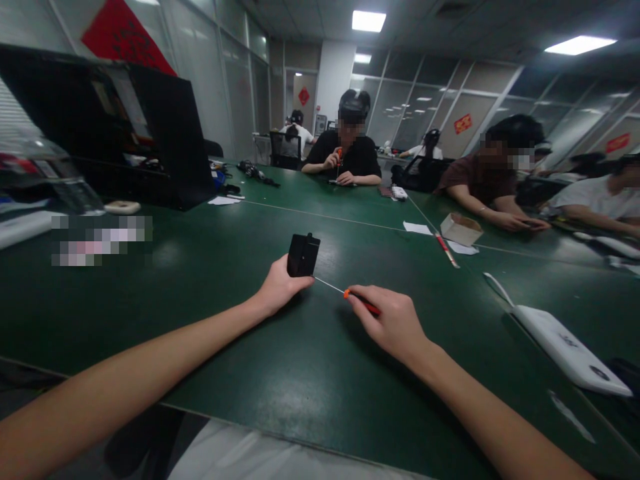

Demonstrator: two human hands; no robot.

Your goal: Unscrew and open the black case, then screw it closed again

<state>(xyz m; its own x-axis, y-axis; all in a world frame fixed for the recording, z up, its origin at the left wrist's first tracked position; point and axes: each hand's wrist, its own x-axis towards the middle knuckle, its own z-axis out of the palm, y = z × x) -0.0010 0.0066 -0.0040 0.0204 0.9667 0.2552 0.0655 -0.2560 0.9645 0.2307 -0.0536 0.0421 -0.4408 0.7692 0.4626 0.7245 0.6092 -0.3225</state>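
Note:
My left hand (281, 285) grips a flat black rectangular piece (304, 255) by its lower left side, thumb along the bottom edge. A small tab sticks up from the piece's top edge. What exactly this piece is, I cannot make out. In my right hand (393, 317) is a screwdriver (370, 307) with a red and black handle and an orange collar. Its thin metal shaft points up and left, and the tip meets the lower right corner of the black piece. My curled fingers cover part of the handle.
On the green table (280, 373), a white power bank (570, 347) lies right. Farther back are a small open box (461, 229), a red-and-white strip (447, 250) and papers (417, 228). A large black case (175, 140) stands left, near a clear bottle (65, 173). Co-workers sit opposite and right.

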